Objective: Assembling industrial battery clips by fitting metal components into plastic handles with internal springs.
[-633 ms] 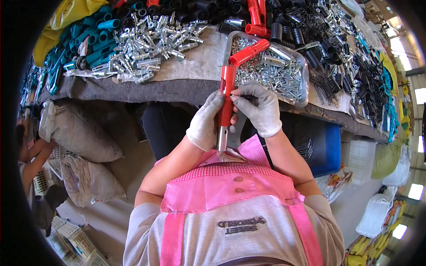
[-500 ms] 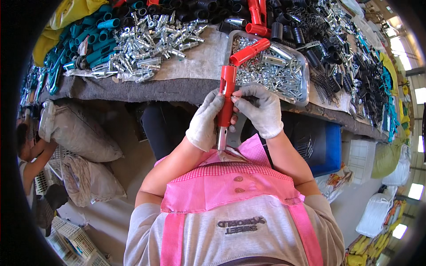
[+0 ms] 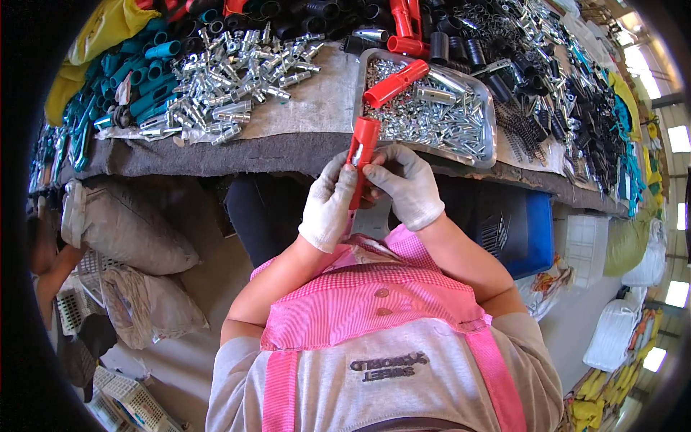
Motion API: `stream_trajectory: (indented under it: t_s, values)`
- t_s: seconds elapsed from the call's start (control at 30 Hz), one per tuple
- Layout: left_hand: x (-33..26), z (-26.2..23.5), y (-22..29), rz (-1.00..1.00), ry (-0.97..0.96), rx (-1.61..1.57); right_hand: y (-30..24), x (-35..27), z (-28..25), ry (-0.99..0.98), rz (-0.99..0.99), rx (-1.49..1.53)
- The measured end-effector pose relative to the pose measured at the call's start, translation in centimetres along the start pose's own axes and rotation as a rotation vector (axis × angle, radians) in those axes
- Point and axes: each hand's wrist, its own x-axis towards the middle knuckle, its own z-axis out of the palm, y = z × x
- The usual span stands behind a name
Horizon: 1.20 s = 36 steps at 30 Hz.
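Observation:
A red tube point(image 3: 366, 132) with a cut-out slot stands nearly upright before my chest, just off the workbench edge. My gloved left hand point(image 3: 329, 201) wraps round its lower part from the left. My gloved right hand point(image 3: 409, 186) presses thumb and fingers together against the tube's right side; any small part between them is hidden. Behind the tube lies a metal tray point(image 3: 491, 137) of small silver screws and pins. Across its left side rests another red tube point(image 3: 396, 84).
Silver metal fittings point(image 3: 230, 79) are heaped on the bench at left, beside teal tubes point(image 3: 147, 79). Black sleeves and springs point(image 3: 518, 93) pile up at right. Under the bench stands a blue bin point(image 3: 536, 234); sacks point(image 3: 133, 223) and another person's arm point(image 3: 57, 270) are at left.
The red tube has tilted slightly, its top leaning right, and dropped a little. The silver rod below it no longer shows. My right hand has moved a little left and down, staying at the tube.

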Motion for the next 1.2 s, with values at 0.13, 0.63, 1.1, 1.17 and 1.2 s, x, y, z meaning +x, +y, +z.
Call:
stream_trajectory:
  t_s: [0.13,0.63,1.1,1.17,1.2]
  values:
    - [0.0,-0.6,-0.3,0.087,0.074,0.208,-3.1,1.4,-0.5,-0.252,-0.049,-0.414]
    - [1.2,-0.7,2.0,-0.048,0.102,-0.212,-5.1,6.9,-3.7,0.077,-0.562,-1.167]
    - [1.4,-0.7,1.3,-0.547,-0.668,-1.138,-1.2,1.9,-2.3,-0.372,0.200,0.441]
    - [1.4,-0.6,1.3,-0.566,-0.684,-1.154,-1.2,1.5,-2.0,-0.369,0.259,0.484]
    - [1.3,-0.5,1.3,-0.574,-0.686,-1.151,-1.2,1.2,-1.9,-0.362,0.317,0.524]
